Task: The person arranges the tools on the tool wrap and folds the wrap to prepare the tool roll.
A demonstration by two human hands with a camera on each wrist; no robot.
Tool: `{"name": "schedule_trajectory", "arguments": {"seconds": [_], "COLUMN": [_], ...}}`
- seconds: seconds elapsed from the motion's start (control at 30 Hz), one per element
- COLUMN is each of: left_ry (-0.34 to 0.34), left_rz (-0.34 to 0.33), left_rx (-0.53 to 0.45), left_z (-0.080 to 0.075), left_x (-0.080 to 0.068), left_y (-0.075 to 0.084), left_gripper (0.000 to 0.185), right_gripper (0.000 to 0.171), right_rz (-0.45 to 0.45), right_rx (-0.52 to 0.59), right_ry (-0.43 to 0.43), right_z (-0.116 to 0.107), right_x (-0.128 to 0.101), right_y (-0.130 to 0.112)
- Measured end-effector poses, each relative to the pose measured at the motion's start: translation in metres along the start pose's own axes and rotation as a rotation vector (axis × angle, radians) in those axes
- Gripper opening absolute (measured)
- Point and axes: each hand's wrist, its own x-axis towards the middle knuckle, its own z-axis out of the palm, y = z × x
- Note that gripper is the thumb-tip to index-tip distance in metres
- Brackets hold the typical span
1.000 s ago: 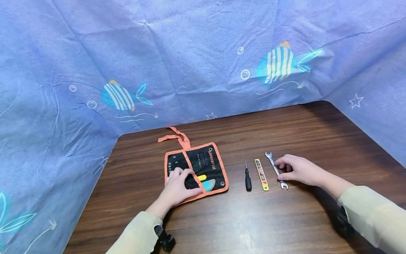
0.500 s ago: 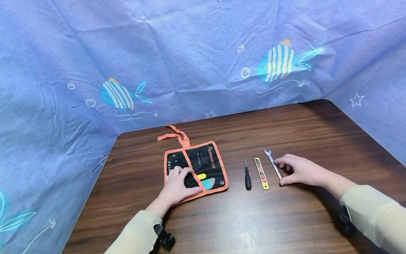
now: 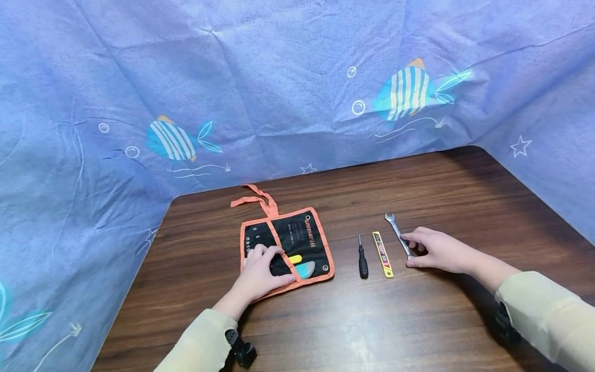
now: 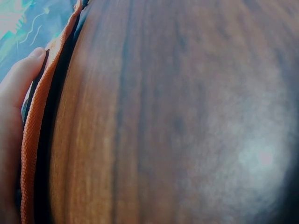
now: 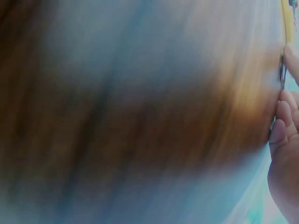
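Observation:
A silver open-end wrench [image 3: 397,231] slants on the right side of the table. My right hand [image 3: 434,249] pinches its near part between thumb and fingers, which hide the near end. In the right wrist view my right hand [image 5: 285,135] is at the right border. The black tool pouch [image 3: 304,232] with orange trim lies flat at the left. My left hand [image 3: 260,271] grips it at the orange pocket edge, fingers curled and thumb by the near border. A yellow handle [image 3: 295,259] and a teal-grey handle [image 3: 305,269] stick out of the pocket.
A black screwdriver [image 3: 362,262] and a yellow printed strip [image 3: 383,254] lie side by side between the pouch and the wrench. Orange ties [image 3: 260,200] trail behind the pouch. A blue fish-print curtain [image 3: 288,93] surrounds the wooden table [image 3: 325,325].
My right thumb has shifted down to the wrench's near end, then the wrench has slid slightly away and left with the hand. My left hand stays on the pouch.

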Motion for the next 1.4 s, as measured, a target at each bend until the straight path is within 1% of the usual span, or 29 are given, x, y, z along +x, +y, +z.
{"name": "schedule_trajectory", "arguments": {"seconds": [0.1,0.2,0.23,0.37,0.5,0.7,0.97,1.1,1.27,1.4], "left_ry": [-0.01,-0.014,-0.014,-0.007,-0.015,-0.019,-0.018,-0.008,-0.006,-0.016], "left_rz": [0.003,0.004,0.003,-0.007,-0.006,-0.012,-0.011,-0.007,-0.002,-0.006], "left_rx": [-0.004,-0.004,-0.004,-0.004,-0.004,0.001,0.001,-0.005,-0.005,0.001], "left_z": [0.001,0.001,0.001,0.001,0.0,0.0,0.001,0.001,0.0,0.0], "left_x": [0.0,0.0,0.0,0.002,0.002,0.001,0.003,0.003,0.003,0.003], "left_y": [0.0,0.0,0.0,-0.001,0.0,-0.001,-0.002,-0.002,-0.001,0.0], "left_gripper": [0.07,0.07,0.07,0.07,0.07,0.07,0.069,0.069,0.068,0.069], "right_gripper": [0.051,0.046,0.045,0.046,0.05,0.05,0.044,0.04,0.04,0.039], "right_rz": [-0.009,-0.007,-0.004,0.054,0.104,0.14,0.184,0.178,0.153,0.149], "right_rx": [-0.013,-0.021,-0.023,-0.019,-0.005,0.003,0.098,0.106,0.072,0.053], "right_ry": [0.012,0.031,0.034,0.025,0.015,0.014,-0.036,-0.003,0.058,0.076], "right_z": [0.001,0.001,0.0,0.001,0.001,0.0,-0.002,-0.001,0.003,0.005], "right_x": [-0.001,-0.001,-0.001,0.001,0.002,0.002,0.01,0.011,0.01,0.008], "right_y": [-0.001,-0.002,-0.002,-0.004,-0.006,-0.012,-0.017,-0.021,-0.022,-0.024]}}
